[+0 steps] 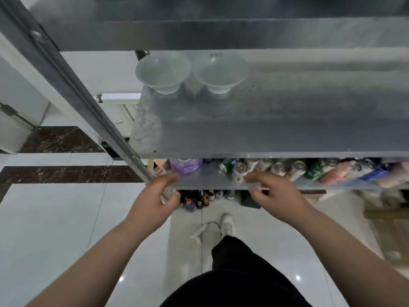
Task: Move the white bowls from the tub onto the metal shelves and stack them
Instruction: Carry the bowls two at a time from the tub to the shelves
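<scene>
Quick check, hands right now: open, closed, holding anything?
Left hand: open, fingers loosely curled, holding nothing.
Right hand: open, fingers loosely curled, nothing visibly held.

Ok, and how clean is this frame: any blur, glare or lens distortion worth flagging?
Head view: soft throughout, the cans on the lower shelf smeared most, the white bowls hazy but readable, left hand and right hand slightly blurred; wide-angle lens slants the shelf post; small glints on the glossy floor.
</scene>
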